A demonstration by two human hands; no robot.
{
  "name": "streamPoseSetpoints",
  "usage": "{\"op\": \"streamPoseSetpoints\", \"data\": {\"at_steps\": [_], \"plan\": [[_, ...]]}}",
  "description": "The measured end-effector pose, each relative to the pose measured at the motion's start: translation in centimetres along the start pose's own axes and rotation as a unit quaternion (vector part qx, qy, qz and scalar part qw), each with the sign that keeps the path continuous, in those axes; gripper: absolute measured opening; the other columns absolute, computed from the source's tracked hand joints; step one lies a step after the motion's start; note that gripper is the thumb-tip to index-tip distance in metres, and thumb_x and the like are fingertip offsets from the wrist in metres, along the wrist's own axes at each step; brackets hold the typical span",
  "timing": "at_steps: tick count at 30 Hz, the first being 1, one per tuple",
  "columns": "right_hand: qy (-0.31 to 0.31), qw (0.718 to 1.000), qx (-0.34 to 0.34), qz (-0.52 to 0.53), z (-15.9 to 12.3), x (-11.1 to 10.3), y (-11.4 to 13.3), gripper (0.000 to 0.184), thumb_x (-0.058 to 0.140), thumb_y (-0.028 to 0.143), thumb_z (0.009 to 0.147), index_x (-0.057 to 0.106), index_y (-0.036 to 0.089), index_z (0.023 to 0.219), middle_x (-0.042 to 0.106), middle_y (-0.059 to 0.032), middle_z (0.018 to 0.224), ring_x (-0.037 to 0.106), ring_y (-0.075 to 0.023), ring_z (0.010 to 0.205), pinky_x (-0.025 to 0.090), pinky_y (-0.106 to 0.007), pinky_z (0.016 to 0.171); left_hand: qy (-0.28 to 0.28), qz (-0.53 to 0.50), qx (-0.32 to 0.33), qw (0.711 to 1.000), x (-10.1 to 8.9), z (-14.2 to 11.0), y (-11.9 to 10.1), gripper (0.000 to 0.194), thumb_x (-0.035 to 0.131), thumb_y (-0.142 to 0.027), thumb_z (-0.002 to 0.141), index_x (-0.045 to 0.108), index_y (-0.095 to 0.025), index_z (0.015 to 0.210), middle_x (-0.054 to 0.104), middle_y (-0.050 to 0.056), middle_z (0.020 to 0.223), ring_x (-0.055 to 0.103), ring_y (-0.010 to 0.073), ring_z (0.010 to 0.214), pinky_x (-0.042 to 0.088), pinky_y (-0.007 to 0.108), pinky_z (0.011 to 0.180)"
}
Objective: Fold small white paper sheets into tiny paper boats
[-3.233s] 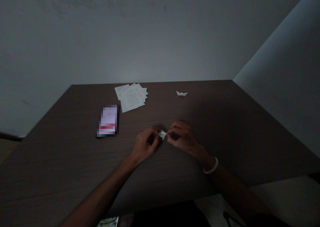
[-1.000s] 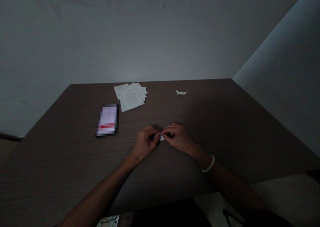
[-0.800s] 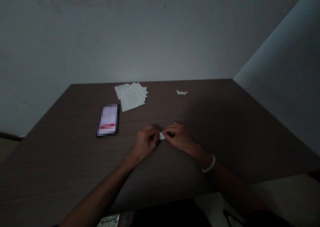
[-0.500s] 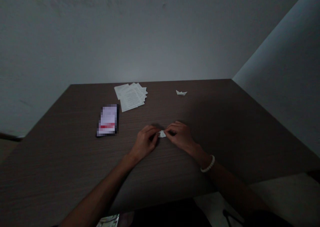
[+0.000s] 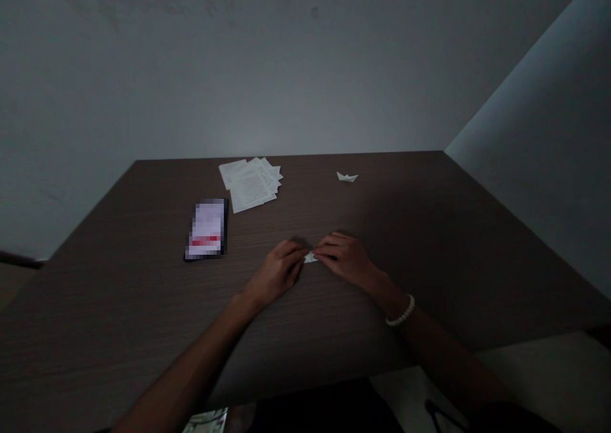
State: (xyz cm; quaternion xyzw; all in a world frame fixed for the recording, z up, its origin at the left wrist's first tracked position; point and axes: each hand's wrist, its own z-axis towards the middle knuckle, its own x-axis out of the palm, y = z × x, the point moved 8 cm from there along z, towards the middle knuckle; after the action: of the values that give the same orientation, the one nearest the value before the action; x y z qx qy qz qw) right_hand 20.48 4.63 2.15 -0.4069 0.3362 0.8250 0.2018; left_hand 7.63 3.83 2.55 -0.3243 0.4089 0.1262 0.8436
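A small white folded paper piece [image 5: 310, 257] lies low on the dark wooden table [image 5: 119, 305], mostly covered by fingertips. My left hand [image 5: 278, 272] pinches its left side with curled fingers. My right hand [image 5: 346, 260], with a white bead bracelet [image 5: 401, 312] on its wrist, presses and pinches its right side. Both hands rest on the tabletop near the middle of the table.
A phone [image 5: 207, 228] with a lit screen lies to the left of the hands. A loose stack of white paper sheets [image 5: 251, 183] sits at the back. A small finished paper boat [image 5: 347, 177] stands at the back right. Walls close off the back and right.
The paper piece was held slightly raised between the fingertips; now both hands have lowered and press it flat against the table. Little of it still shows.
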Motion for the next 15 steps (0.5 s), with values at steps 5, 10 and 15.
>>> {"op": "streamPoseSetpoints", "data": {"at_steps": [5, 10, 15], "plan": [[0.027, 1.0, -0.011, 0.006, -0.01, 0.11, -0.02, 0.015, 0.059, 0.025, 0.093, 0.074, 0.022, 0.092, 0.068, -0.0027, 0.092, 0.057, -0.0154, 0.085, 0.045, -0.029, 0.078, 0.023, 0.013, 0.015, 1.0, 0.28, -0.29, 0.13, 0.021, 0.05, -0.013, 0.093, 0.067, -0.014, 0.106, 0.064, 0.009, 0.097, 0.056, 0.0192, 0.091, 0.052, 0.033, 0.081], [0.037, 0.999, 0.007, 0.019, -0.03, -0.16, -0.04, 0.014, 0.06, 0.026, 0.092, 0.073, 0.023, 0.092, 0.066, -0.0033, 0.095, 0.056, -0.0171, 0.089, 0.044, -0.031, 0.08, 0.054, 0.019, 0.023, 0.998, 0.36, -0.27, -0.13, 0.02, 0.048, -0.014, 0.094, 0.067, -0.014, 0.102, 0.062, 0.01, 0.098, 0.055, 0.0195, 0.092, 0.051, 0.034, 0.082], [0.036, 0.999, 0.032, 0.023, 0.11, -0.57, 0.21, 0.011, 0.064, 0.028, 0.089, 0.073, 0.023, 0.09, 0.064, -0.0038, 0.095, 0.055, -0.0178, 0.089, 0.044, -0.031, 0.08, 0.076, 0.023, 0.021, 0.997, 0.21, -0.12, -0.73, 0.023, 0.047, -0.017, 0.096, 0.067, -0.012, 0.103, 0.06, 0.011, 0.096, 0.054, 0.0205, 0.094, 0.051, 0.035, 0.083]]}}
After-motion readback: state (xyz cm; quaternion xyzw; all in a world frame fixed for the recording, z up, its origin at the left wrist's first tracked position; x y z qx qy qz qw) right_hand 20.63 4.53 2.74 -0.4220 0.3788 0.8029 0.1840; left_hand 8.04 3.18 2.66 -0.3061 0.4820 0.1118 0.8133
